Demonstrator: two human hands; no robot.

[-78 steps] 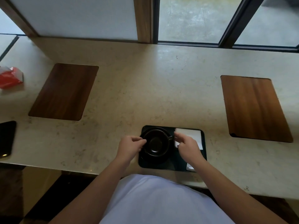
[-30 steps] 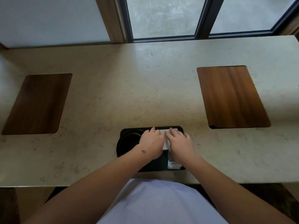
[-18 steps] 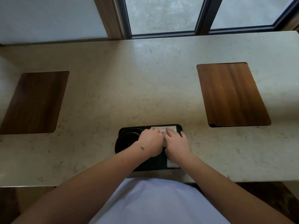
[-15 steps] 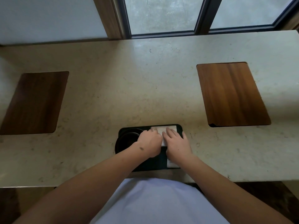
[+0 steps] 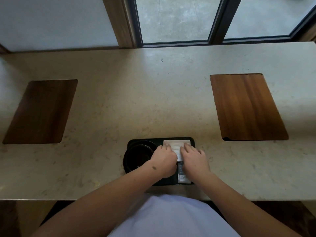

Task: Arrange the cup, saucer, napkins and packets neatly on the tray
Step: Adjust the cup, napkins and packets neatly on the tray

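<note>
I found the stone counter [image 5: 153, 93] carrying a wooden mat at the left [image 5: 41, 112] and another at the right [image 5: 246, 106], with the black tray [image 5: 192, 140] at the near edge, directly before me. On the tray's left half sat the black cup [image 5: 139, 155] on its saucer [image 5: 125, 161], which overhung the tray's left rim slightly; the white napkins [image 5: 176, 147] lay in the far right corner, and the packets [image 5: 182, 175] lay just nearer, partly hidden. My left hand [image 5: 165, 159] and right hand [image 5: 195, 159] both rested on the napkins, fingertips down on the paper. I could not tell whether the left fingers pinched an edge; the right fingers looked fairly straight and pressing. In my judgement the step was squaring the napkin stack: it would be done best by pressing lightly, sliding the stack flush to the tray's far and right rims, and keeping the left wrist off the cup. Against the frame 2.6 seconds earlier, the left hand had quit the cup's rim for the napkins, and my view had shifted rightwards, losing the phone and red item.
</note>
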